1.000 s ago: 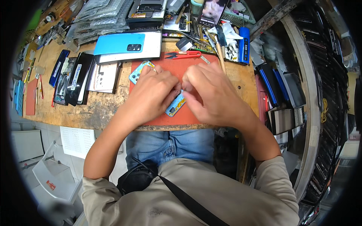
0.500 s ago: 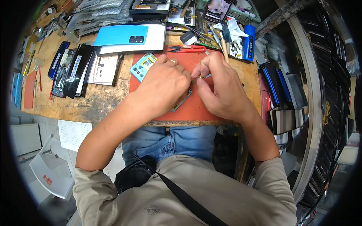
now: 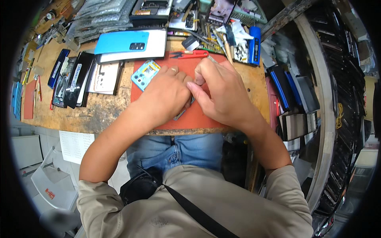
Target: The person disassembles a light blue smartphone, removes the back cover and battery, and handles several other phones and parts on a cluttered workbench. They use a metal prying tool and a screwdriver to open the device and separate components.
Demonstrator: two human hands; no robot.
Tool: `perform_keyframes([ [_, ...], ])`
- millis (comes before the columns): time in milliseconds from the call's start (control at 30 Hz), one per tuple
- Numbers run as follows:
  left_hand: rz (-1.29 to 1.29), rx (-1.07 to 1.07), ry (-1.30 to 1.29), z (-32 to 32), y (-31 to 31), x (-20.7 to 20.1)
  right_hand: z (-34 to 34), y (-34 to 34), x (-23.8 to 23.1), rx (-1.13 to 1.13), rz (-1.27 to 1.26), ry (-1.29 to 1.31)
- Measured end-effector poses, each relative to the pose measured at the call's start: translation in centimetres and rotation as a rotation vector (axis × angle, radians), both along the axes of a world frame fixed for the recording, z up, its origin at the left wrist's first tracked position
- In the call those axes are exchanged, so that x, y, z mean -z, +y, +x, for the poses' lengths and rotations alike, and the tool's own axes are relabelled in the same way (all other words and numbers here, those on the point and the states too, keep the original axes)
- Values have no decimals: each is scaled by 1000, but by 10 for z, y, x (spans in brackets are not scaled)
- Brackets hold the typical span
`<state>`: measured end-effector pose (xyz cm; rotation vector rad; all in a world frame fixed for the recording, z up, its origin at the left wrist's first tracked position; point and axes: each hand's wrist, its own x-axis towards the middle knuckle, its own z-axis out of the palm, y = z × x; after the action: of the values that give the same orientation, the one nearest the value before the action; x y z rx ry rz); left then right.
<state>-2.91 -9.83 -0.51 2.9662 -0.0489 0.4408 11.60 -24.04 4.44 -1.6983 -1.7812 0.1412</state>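
A light blue phone part with several round camera holes (image 3: 139,79) lies tilted on the red-orange mat (image 3: 210,119). My left hand (image 3: 168,91), a ring on one finger, curls over the phone, its fingertips hidden underneath. Below that hand pokes out a narrow metallic edge (image 3: 184,113); whether it belongs to the same phone I cannot tell. My right hand (image 3: 220,93) is closed, thumb against bent fingers, touching the left hand's knuckle side. Whatever the right fingers hold is out of sight. Beyond the hands lie red-handled pliers or cutters (image 3: 189,54).
Up left, a bright blue phone back (image 3: 121,42) rests on a white box. Opened phones (image 3: 65,81) stand in a row at left. Tools (image 3: 220,39), a blue device (image 3: 254,45) and wrapped packets (image 3: 103,16) line the back. A metal post (image 3: 329,119) rises at right.
The whole view has shifted slightly. My right hand has come in against my left, its thumb stretched toward it. A small thin piece at its fingertips no longer shows.
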Motion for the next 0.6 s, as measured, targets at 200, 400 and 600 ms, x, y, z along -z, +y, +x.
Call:
perform_keyframes([
  [200,81,-41,0,2,-1,2,1,4,7,57,49,-69],
  [400,-253,21,19,0,9,-6,3,-10,-3,167,59,262],
  [600,-180,-335,-402,-11,93,-21,6,-16,17,121,18,276],
])
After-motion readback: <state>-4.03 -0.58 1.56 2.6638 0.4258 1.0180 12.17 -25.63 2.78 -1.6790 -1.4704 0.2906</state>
